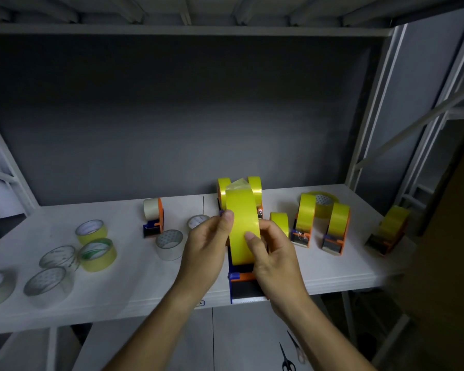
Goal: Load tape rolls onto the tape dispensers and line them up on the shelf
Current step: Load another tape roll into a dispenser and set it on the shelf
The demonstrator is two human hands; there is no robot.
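The scene is viewed from a single head-worn wide-angle camera, aimed forward and slightly downward at a white metal shelf board [91, 295], seen close, within arm's reach. Both forearms enter from 6 o'clock. The grey back panel [172, 116] fills 12 o'clock; lines are bowed at the edges.

Seven loaded dispensers [302, 223], perhaps, as two sit half hidden; seven loose tape rolls [98, 255] left; two scissors [288, 360].

Dim grey wall [172, 116] behind a white metal rack [370, 129].
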